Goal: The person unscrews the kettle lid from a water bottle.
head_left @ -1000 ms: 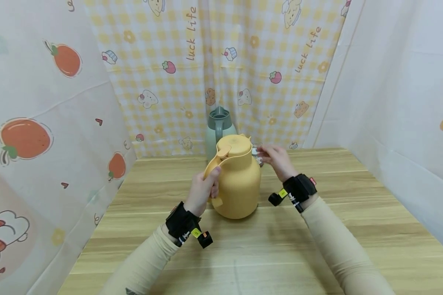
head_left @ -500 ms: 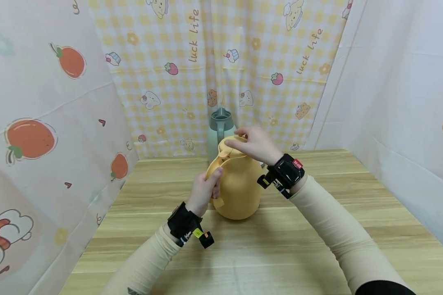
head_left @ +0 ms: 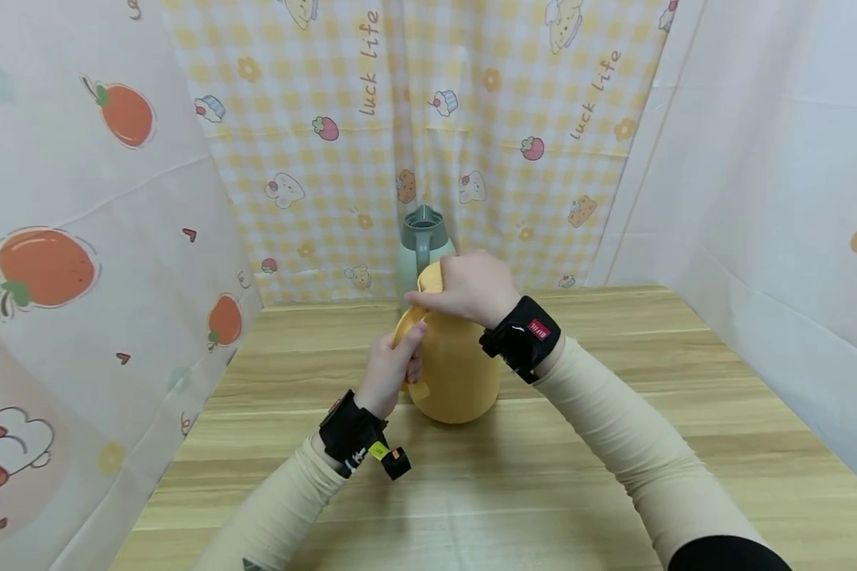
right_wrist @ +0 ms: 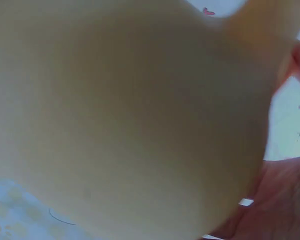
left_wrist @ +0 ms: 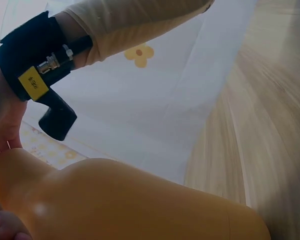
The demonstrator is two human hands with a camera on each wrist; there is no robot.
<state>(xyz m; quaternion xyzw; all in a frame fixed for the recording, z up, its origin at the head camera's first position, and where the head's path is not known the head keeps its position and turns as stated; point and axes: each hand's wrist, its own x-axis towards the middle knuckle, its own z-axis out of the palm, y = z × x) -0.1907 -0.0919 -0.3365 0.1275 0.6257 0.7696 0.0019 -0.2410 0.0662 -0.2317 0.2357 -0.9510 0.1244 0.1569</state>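
In the head view a yellow thermos jug (head_left: 464, 377) stands upright on the table. My left hand (head_left: 388, 371) grips its handle (head_left: 404, 323), thumb on top. My right hand (head_left: 477, 287) is over the jug's top, fingers around the lid (head_left: 430, 277) and the thumb pointing left toward the lever by the handle. Most of the lid is hidden under that hand. The jug's body (left_wrist: 130, 205) fills the bottom of the left wrist view, with the right hand's fingers (left_wrist: 5, 142) at its neck. Seen from the right wrist, the blurred jug (right_wrist: 130, 120) covers most of the view.
A green thermos jug (head_left: 407, 274) stands directly behind the yellow one, partly hidden. The wooden table (head_left: 650, 357) meets a checked curtain (head_left: 343, 190) at the back, with white printed sheets (head_left: 136, 198) at the sides.
My right hand has moved left from beside the yellow jug onto its lid, and its fingers now close around the top. The left hand keeps its grip on the handle.
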